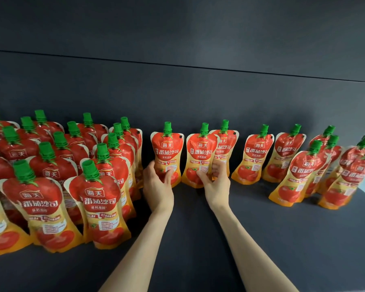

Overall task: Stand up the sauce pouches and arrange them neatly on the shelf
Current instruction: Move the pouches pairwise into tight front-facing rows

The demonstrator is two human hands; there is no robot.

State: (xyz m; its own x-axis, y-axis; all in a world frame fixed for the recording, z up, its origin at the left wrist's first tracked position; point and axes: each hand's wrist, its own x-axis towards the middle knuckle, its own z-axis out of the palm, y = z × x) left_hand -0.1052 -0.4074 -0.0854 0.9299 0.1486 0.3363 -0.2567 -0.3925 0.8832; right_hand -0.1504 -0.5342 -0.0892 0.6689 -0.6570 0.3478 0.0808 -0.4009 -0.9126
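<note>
Standing just right of the packed block [51, 173] on the shelf [198, 239], a sauce pouch [167, 148] is being gripped low on its body by the left hand [158, 182], fingers curling round it; further right of the block, the right hand [216, 182] is pinching a second pouch [198, 157] at the same height; both are probably handling as light, soft, slippery film, so taking them low near the base is looking steadiest.

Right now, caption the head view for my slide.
Left hand grips one upright sauce pouch, right hand the neighbouring pouch, on a dark shelf between a packed block and scattered pouches.
</note>
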